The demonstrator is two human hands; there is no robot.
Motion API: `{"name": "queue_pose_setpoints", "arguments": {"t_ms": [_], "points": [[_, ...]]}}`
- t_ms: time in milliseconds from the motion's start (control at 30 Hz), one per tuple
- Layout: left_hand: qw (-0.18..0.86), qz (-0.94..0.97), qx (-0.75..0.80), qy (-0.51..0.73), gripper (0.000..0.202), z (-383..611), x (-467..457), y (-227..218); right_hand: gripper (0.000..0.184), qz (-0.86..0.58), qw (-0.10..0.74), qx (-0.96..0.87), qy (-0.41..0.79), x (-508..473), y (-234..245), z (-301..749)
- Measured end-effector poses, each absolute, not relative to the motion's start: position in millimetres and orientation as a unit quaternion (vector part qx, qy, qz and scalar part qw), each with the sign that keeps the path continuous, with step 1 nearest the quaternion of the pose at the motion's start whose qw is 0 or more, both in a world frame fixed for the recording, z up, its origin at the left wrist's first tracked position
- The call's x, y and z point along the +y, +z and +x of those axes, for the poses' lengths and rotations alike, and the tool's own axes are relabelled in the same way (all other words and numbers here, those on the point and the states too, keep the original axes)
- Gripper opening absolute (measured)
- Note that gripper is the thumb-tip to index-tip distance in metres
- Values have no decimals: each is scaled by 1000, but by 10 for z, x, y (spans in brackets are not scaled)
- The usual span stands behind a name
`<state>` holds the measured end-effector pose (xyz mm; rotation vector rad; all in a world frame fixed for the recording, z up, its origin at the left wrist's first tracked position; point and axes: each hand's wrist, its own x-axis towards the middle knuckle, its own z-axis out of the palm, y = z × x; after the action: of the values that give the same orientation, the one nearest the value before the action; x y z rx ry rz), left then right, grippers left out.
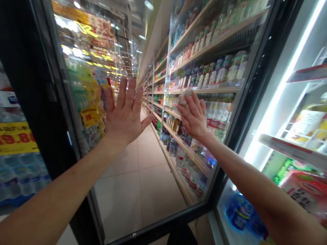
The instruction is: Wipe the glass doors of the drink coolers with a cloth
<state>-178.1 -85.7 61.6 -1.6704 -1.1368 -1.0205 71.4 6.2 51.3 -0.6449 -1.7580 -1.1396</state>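
Observation:
A black-framed glass cooler door (143, 177) stands swung open in front of me. My left hand (125, 114) lies flat against the glass, fingers spread, holding nothing. My right hand (194, 115) presses a small crumpled white cloth (184, 97) against the same pane, higher and to the right, with the fingers laid over it. Through the glass I see a shop aisle with drink shelves.
The open cooler (293, 136) on the right has lit white shelves with packaged goods and a blue pack (240, 211) at the bottom. Stacked water bottle packs with a yellow price sign (16, 137) stand at left. Long drink shelves (204, 85) line the tiled aisle.

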Motion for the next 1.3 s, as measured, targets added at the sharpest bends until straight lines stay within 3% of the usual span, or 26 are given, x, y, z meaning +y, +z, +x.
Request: {"name": "queue_pose_setpoints", "arguments": {"t_ms": [167,233,433,567,633,833,1033,1200,1300], "points": [[409,-677,-438,-427,78,-1759,-887,616,60,-436,612,-527,-397,514,920,1552],[408,-679,-437,-426,76,-1750,-900,618,60,-433,627,-512,-397,519,954,1544],[413,-681,-436,-419,78,-1769,-901,630,56,-295,486,-669,-479,247,723,1198],[431,-677,-448,-394,85,-1800,-870,639,59,-354,593,-573,-441,525,877,1718],[426,-680,-444,-398,87,-1809,-853,640,55,-328,607,-580,-433,575,892,1789],[429,-688,-451,-374,92,-1822,-827,660,54,-184,453,-726,-483,233,634,1197],[444,-683,-447,-371,88,-1897,-747,643,52,-245,618,-607,-437,344,897,1283],[462,-667,-431,-395,84,-1926,-701,598,59,-225,459,-727,-458,148,558,930],[474,-651,-425,-413,79,-1906,-701,575,59,-256,492,-702,-446,226,511,1075]]}}
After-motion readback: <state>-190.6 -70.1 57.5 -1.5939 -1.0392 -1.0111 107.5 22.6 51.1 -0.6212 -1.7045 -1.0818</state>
